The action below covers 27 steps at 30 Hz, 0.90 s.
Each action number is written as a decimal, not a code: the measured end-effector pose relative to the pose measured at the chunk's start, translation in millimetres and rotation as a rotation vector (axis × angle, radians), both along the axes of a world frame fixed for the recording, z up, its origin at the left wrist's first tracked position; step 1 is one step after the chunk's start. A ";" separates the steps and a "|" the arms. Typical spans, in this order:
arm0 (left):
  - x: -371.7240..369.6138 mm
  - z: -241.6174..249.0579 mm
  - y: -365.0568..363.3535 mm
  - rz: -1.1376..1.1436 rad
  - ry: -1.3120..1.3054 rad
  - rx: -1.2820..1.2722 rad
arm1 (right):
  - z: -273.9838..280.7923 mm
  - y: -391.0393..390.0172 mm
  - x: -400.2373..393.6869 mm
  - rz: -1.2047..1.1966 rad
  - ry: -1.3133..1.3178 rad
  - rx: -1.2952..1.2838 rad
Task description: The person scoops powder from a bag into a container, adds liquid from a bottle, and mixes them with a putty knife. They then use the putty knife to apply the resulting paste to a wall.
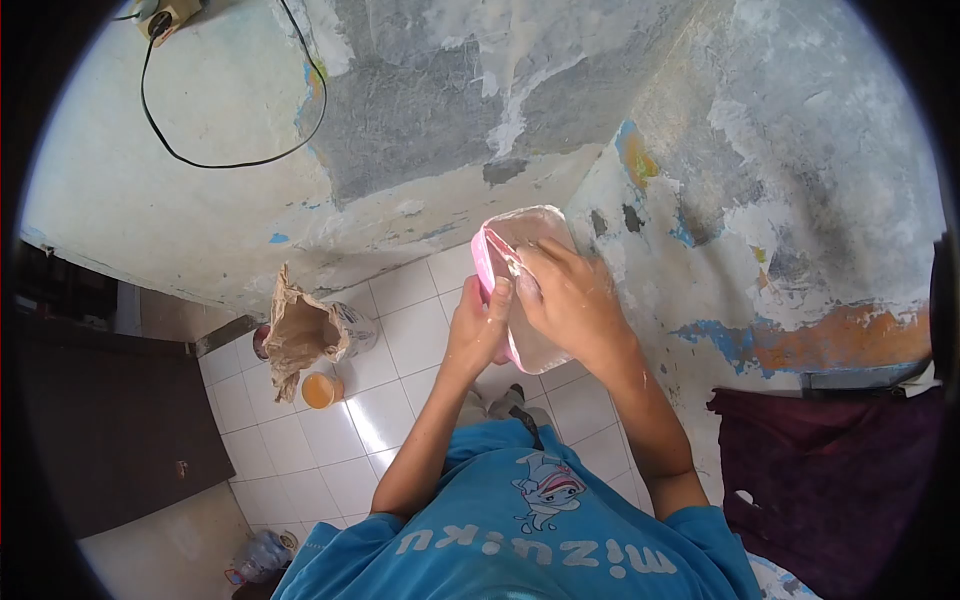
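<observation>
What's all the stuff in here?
Rectangular tub: 1, pink, middle
Crumpled paper bag: 1, brown, left of centre
Round cup: 1, orange, beside the bag
Thin cable: 1, black, upper left
Socket block: 1, beige, top left
Flat panel: 1, dark brown, left
Draped cloth: 1, maroon, lower right
Plastic bottle: 1, clear, lower left
Square floor tiles: many, white, below
Peeling walls: 2, patchy grey-white, top and right
Printed shirt: 1, blue, bottom
Left hand: 1, gripping the tub
Right hand: 1, at tub's opening

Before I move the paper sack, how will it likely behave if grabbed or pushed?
The sack likely folds if grabbed by its rim: the paper there looks crumpled and ragged. Pushed, it may slide, since the tiles look glossy. Weight's hard to judge; its contents aren't visible.
</observation>
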<state>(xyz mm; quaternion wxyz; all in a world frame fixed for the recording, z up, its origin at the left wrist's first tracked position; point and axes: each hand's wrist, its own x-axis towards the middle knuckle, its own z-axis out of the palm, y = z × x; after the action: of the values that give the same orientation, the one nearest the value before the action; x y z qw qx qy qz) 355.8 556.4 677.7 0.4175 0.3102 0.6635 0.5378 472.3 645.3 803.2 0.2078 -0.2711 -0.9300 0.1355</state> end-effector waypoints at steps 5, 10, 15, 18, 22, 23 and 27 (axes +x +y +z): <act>-9.0 -1.6 -1.9 0.036 -0.024 0.032 | -0.1 9.5 15.6 0.070 0.157 -0.213; -11.9 3.4 -0.4 0.119 0.005 0.026 | 1.2 17.8 41.8 -0.067 0.155 -0.167; -7.1 14.3 1.2 0.177 0.125 0.000 | -19.6 5.1 51.2 -0.073 0.157 -0.119; -3.3 20.1 2.9 0.190 0.100 -0.060 | -37.6 1.4 59.5 -0.117 0.130 -0.093; 0.5 19.4 4.3 0.191 0.083 -0.070 | -45.5 -5.3 59.3 -0.138 0.189 -0.155; 0.9 21.1 6.0 0.187 0.064 -0.078 | -46.9 -5.7 58.9 -0.130 0.205 -0.187; 1.5 10.8 8.5 0.221 0.053 -0.046 | -52.5 -7.4 57.9 -0.146 0.216 -0.180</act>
<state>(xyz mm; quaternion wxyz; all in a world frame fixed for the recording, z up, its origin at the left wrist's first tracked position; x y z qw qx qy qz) 357.3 564.9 688.5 0.3453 0.2396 0.7166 0.5567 530.2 637.9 750.7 0.2907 -0.3394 -0.8642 0.2312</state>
